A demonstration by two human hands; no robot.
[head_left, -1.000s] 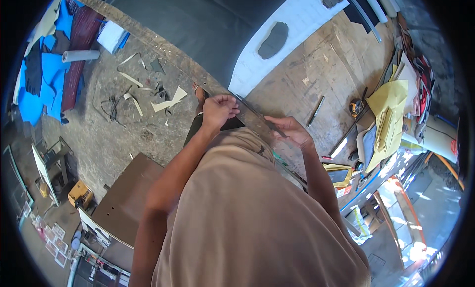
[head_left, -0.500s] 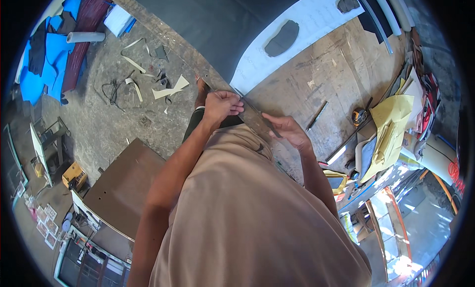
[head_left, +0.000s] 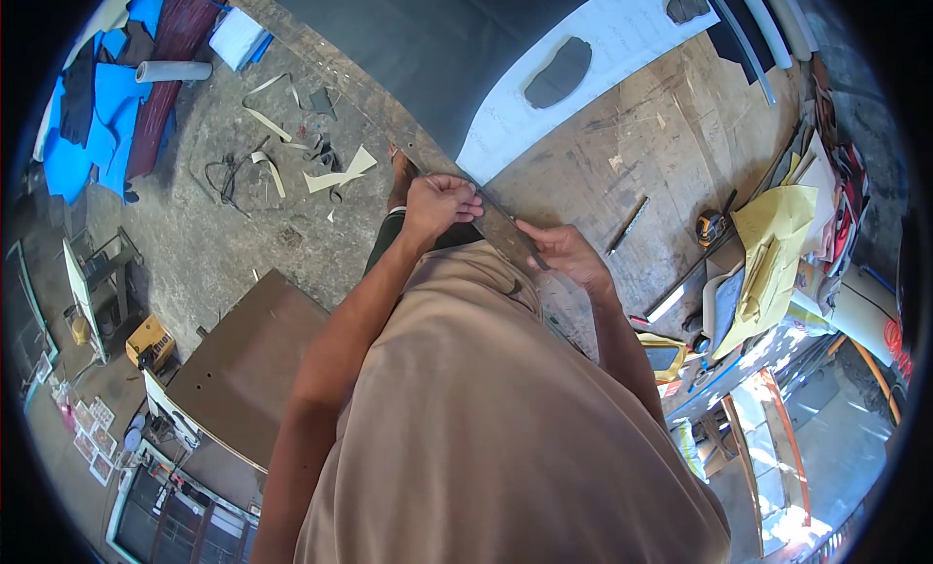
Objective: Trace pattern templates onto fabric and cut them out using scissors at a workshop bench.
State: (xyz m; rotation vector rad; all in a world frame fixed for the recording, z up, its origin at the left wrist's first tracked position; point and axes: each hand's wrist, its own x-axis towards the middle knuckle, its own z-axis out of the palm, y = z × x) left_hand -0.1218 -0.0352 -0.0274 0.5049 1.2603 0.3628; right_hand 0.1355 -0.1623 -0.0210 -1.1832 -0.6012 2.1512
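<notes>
My left hand is over the table's near edge, its fingers curled in a pinch. What lies between those fingertips is too small to make out. My right hand holds one end of a long, thin, dark thing, thumb and fingers closed on it. A narrow dark line runs from there towards the left fingertips; whether it is all one piece I cannot tell. Just beyond my hands, a white paper pattern with oval cut-outs lies on a large black sheet.
On the wooden table lie a pen-like stick, a yellow-and-black tape measure and yellow sheet material. Offcuts litter the concrete floor at the left. A brown panel stands behind my left arm.
The view has shifted slightly, moving the scene a little to the right. Both hands keep nearly the same pose and place at the table edge.
</notes>
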